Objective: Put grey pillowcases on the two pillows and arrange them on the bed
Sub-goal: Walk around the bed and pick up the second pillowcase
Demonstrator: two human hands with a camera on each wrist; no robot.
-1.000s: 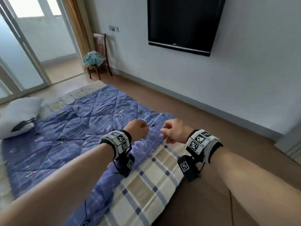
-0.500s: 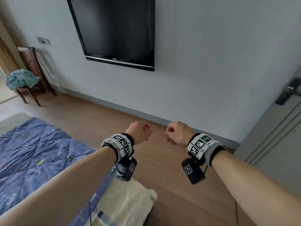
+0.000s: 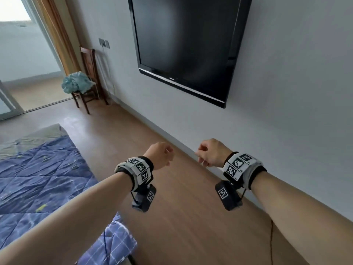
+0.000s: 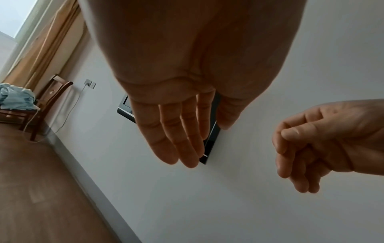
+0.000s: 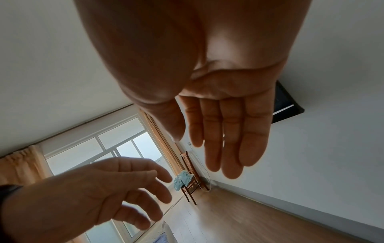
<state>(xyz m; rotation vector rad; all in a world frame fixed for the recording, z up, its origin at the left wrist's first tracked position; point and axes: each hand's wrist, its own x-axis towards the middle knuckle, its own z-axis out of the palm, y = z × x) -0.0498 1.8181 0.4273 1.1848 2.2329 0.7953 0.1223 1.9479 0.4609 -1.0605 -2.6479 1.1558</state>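
Note:
No pillow or grey pillowcase is in view. The bed, under a blue quilt (image 3: 38,178), lies at lower left in the head view. Both of my hands are held out in front over the wooden floor, empty. My left hand (image 3: 160,154) hangs loosely curled in the head view, and the left wrist view shows that left hand (image 4: 176,128) with relaxed, nearly straight fingers. My right hand (image 3: 210,153) is loosely curled too, and from the right wrist view the right hand (image 5: 224,139) has straight fingers holding nothing.
A black television (image 3: 187,41) hangs on the grey wall ahead. A wooden chair (image 3: 89,73) with a crumpled light blue cloth (image 3: 76,85) stands in the far left corner beside a curtain and a glass door. A thin cable (image 3: 271,241) runs across the floor.
The view has swung from the bed and a white pillow towards the wall and television. Both hands stay raised and empty, now a little further apart.

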